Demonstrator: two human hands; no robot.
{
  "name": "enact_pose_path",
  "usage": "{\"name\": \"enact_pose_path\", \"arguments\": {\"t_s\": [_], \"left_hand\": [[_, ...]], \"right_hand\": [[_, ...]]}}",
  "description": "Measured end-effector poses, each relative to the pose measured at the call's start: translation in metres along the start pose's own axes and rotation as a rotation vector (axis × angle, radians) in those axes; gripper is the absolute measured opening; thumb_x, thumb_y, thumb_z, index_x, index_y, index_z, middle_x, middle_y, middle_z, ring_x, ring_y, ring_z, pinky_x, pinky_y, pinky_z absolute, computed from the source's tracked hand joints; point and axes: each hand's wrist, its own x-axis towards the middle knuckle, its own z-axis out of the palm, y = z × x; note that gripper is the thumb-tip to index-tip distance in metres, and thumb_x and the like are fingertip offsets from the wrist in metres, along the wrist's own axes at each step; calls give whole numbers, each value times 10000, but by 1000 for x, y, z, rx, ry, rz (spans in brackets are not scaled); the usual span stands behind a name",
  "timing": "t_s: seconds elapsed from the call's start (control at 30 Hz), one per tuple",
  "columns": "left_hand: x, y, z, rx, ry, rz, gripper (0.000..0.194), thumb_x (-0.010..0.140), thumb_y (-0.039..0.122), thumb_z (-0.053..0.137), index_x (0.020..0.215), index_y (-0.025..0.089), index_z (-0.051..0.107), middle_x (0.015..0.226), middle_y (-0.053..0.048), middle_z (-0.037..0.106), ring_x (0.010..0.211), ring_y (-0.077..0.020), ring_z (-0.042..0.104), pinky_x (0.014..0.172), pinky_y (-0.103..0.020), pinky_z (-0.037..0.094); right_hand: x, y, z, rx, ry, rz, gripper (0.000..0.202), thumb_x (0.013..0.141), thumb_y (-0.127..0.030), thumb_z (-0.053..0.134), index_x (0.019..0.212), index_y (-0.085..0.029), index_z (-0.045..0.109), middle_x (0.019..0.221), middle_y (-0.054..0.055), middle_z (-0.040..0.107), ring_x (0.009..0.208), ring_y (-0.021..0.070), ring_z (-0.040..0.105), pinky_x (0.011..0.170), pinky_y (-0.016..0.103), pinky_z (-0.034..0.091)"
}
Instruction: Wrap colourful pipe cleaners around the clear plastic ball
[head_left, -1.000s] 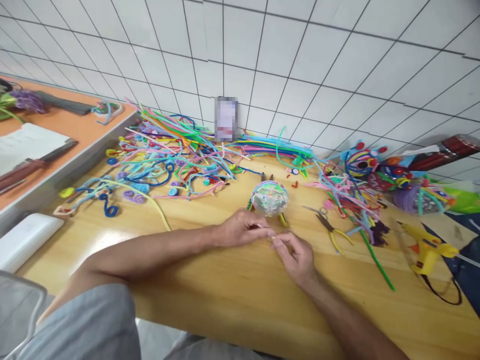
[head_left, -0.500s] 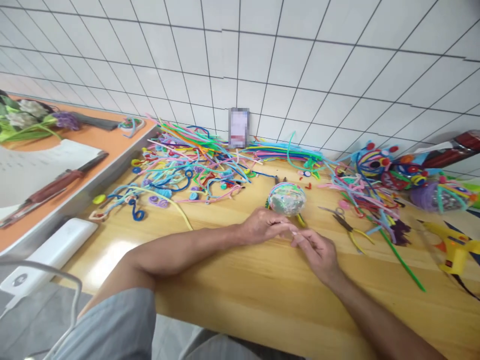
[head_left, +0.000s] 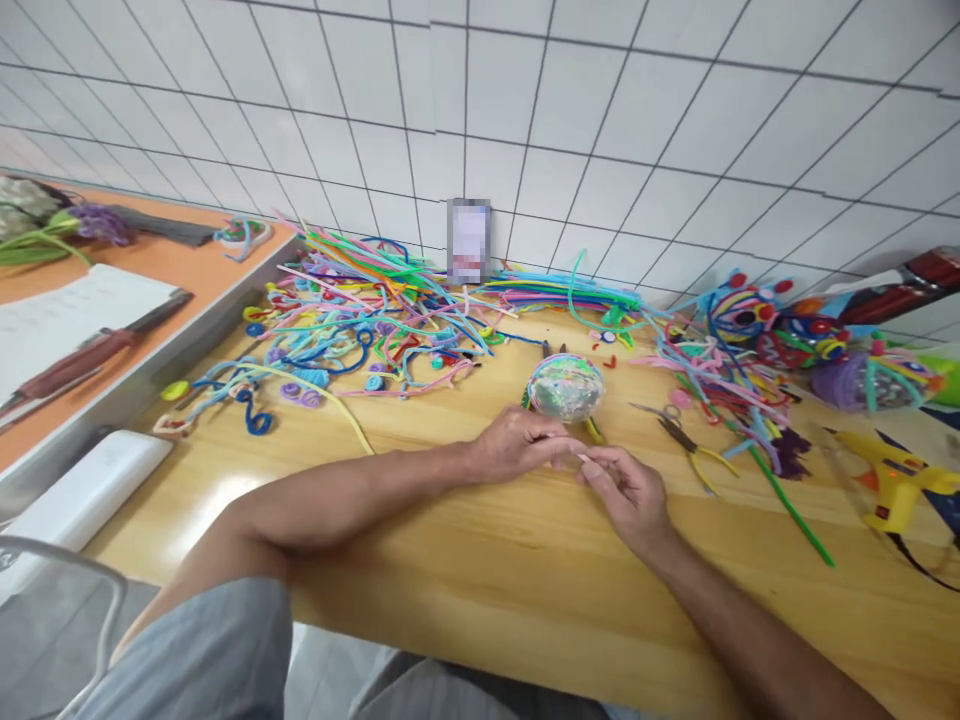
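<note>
My left hand [head_left: 517,443] and my right hand [head_left: 626,490] meet over the wooden table, fingertips nearly touching. Both are closed in a pinch on a short pale pink piece [head_left: 583,457], which looks like a bit of pipe cleaner; most of it is hidden by the fingers. Just beyond the hands stands a clear round ball [head_left: 566,388] with a colourful rim and bits of colour on it. Pliers with yellow handles [head_left: 697,450] lie to the right of my right hand, beside small scissors [head_left: 660,411].
Heaps of coloured pipe cleaners [head_left: 352,320] spread along the back left, with more bundles [head_left: 562,293] by the wall. A phone [head_left: 469,240] leans there. Decorated figures [head_left: 870,380] and a yellow glue gun [head_left: 892,480] occupy the right. A white power bank [head_left: 97,490] lies left.
The camera view has shifted slightly, so the scene sits a little further left and higher. Both hands keep their pinch at the same place, with barely any finger movement.
</note>
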Motion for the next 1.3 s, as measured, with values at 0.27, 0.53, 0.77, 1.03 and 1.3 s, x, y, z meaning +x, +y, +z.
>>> {"name": "enact_pose_path", "arguments": {"t_s": [0.27,0.53,0.77,1.03,1.3], "left_hand": [[5,16,-3,-212,75,-123,587,977,596,697,609,138,706,483,37,566,459,-49,400,488,-182,334],[4,14,-5,-129,109,-59,655,960,690,674,612,136,684,499,14,609,446,-42,417,466,-173,319],[5,12,-6,-117,90,-46,667,950,702,681,599,135,660,482,17,594,426,-40,386,437,-168,302],[4,8,-9,-17,195,14,591,980,634,685,652,144,662,519,43,548,471,-51,396,486,-193,333],[8,-12,-21,249,555,109,405,1025,492,658,1326,225,604,1327,-132,659,1270,-266,624,1095,-454,514]], "right_hand": [[-3,-3,-1,18,-1,84,336,1054,-446,603,828,-241,744,669,-13,741,542,147,643,576,263,513],[-4,4,-2,124,25,100,333,1058,-458,623,852,-229,750,704,1,764,608,153,687,625,264,528],[0,1,-2,213,73,221,441,1014,-595,654,795,-222,739,655,17,740,567,159,654,561,269,513],[-1,18,3,363,163,309,380,967,-576,730,814,-228,726,667,13,737,616,176,683,644,310,565],[27,-9,-71,414,441,164,218,938,-526,762,834,-341,715,640,-15,681,584,213,647,639,409,527]]}}
